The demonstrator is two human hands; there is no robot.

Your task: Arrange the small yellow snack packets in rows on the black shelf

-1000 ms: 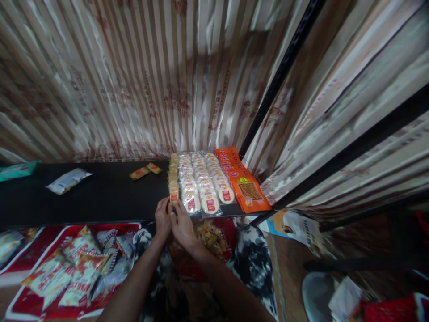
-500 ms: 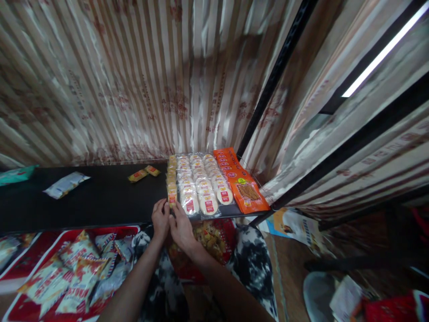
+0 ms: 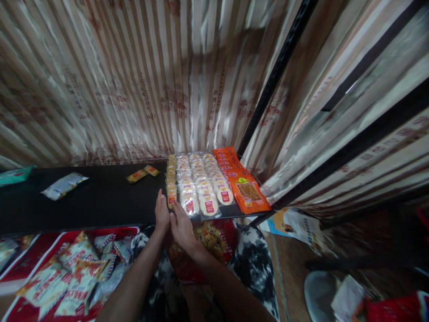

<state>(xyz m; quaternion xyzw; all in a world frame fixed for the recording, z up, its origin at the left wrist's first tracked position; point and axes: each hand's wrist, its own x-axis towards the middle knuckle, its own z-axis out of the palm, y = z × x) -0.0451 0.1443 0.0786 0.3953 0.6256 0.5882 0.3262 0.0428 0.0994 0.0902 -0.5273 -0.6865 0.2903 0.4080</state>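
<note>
A black shelf (image 3: pixel 100 201) holds rows of snacks at its right end: a narrow row of small yellow packets (image 3: pixel 172 176), rows of round white rice-cracker packs (image 3: pixel 201 183) and a row of orange packets (image 3: pixel 239 179). My left hand (image 3: pixel 161 214) lies with fingers stretched out along the left side of the yellow row, at the shelf's front edge. My right hand (image 3: pixel 181 226) sits beside it, fingers extended toward the front yellow packet and the nearest cracker pack. Neither hand grips anything that I can see.
Two loose yellow packets (image 3: pixel 142 173) and a silver-blue wrapper (image 3: pixel 62 185) lie further left on the shelf. Below are red boxes of snack bags (image 3: pixel 72 273) and a bag of snacks (image 3: pixel 211 237). Striped foil covers the walls; a black post (image 3: pixel 268 94) stands right.
My left hand has opened from a pinch at the front yellow packet and now lies flat along the row's left side. The right hand has hardly moved.
</note>
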